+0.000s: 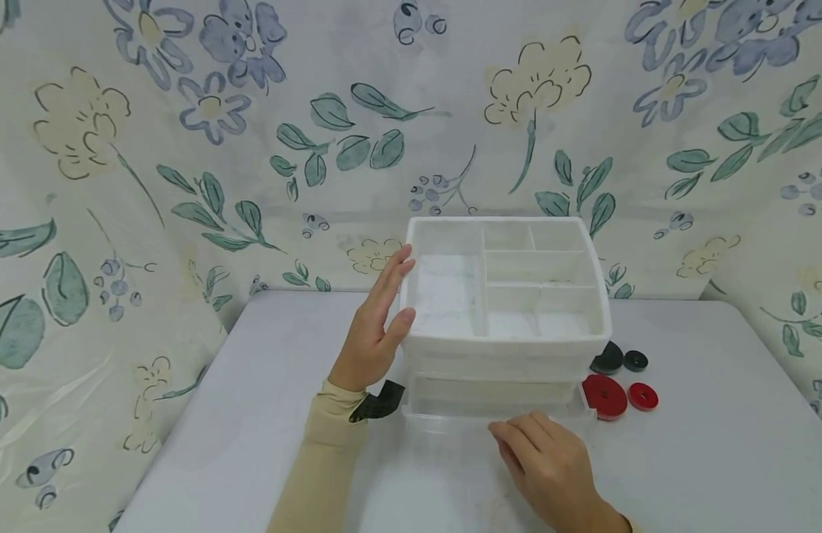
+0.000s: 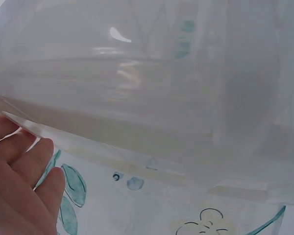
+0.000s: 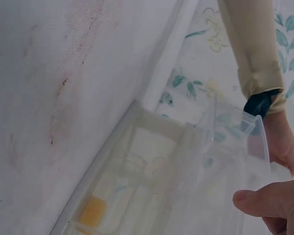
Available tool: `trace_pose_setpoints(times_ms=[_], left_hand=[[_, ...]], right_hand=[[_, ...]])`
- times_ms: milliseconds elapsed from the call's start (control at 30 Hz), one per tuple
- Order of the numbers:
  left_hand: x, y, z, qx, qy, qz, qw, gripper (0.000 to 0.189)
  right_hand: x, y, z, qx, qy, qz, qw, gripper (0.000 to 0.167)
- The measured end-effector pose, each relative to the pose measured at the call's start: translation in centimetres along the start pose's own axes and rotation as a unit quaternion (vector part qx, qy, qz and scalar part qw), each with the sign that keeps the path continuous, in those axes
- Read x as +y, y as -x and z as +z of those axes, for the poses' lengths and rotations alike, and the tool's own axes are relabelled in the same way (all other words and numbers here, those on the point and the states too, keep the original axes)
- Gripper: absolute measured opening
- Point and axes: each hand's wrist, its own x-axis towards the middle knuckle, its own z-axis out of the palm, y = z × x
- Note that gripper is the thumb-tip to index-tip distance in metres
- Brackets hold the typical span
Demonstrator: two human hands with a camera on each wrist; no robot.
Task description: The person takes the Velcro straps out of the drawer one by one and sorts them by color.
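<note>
A white organizer (image 1: 507,340) with a compartmented top stands on the table, a clear drawer (image 1: 490,400) pulled out at its front. Against its left side rests my left hand (image 1: 374,326), fingers straight and thumb near the front corner. The left wrist view shows those fingers (image 2: 29,161) beside the organizer's glossy wall. My right hand (image 1: 547,466) is at the drawer's front edge, fingers bent. In the right wrist view its thumb (image 3: 257,198) lies by the clear drawer front (image 3: 240,122); the other fingers are mostly hidden, so whether they grip cannot be told.
Right of the organizer lie a large red disc (image 1: 605,397), a small red ring (image 1: 644,386), a partly hidden black disc (image 1: 607,359) and a small black ring (image 1: 635,360). An orange object (image 3: 93,211) shows through clear plastic. Flowered cloth (image 1: 357,170) hangs behind the table.
</note>
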Motion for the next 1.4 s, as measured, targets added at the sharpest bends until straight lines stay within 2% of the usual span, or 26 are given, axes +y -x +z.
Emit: trace_pose_setpoints(times_ms=[200,333,633,667,700,900,933,1000,1133,1400], left_hand=[[0.0,0.0,0.0,0.002,0.0,-0.003,1.0,0.059],[0.0,0.1,0.0,0.003,0.002,0.0,1.0,0.058],[0.2,0.0,0.0,0.001,0.0,0.0,1.0,0.059],[0.2,0.0,0.0,0.001,0.001,0.0,1.0,0.059],[0.1,0.0,0.1,0.001,0.002,0.0,1.0,0.059],[0.0,0.0,0.1,0.002,0.002,0.006,1.0,0.058],[-0.1,0.0,0.1,0.002,0.002,0.008,1.0,0.058],[-0.1,0.0,0.1,0.003,-0.001,0.005,1.0,0.058],[0.0,0.0,0.1,0.002,-0.006,-0.001,1.0,0.058],[0.1,-0.1,0.1,0.002,-0.006,-0.003,1.0,0.059]], right_hand=[[0.5,-0.3,0.2,-0.009,0.008,0.001,0.9999,0.055],[0.8,-0.5,0.5,-0.001,0.013,-0.01,0.9999,0.055],[1.4,-0.8,1.0,0.003,0.016,-0.005,0.9998,0.055],[1.5,-0.8,1.0,0.006,0.019,-0.007,0.9998,0.054],[1.6,-0.9,1.1,0.007,0.019,-0.008,0.9998,0.043],[2.0,-1.0,1.5,0.009,0.013,-0.01,0.9998,0.041],[2.0,-1.1,1.5,0.011,0.011,-0.011,0.9998,0.045],[2.1,-1.1,1.6,0.01,0.01,-0.012,0.9998,0.04],[2.4,-1.1,1.9,0.011,0.005,-0.015,0.9998,0.009],[3.1,-1.2,2.6,0.018,0.011,-0.023,0.9995,0.005]])
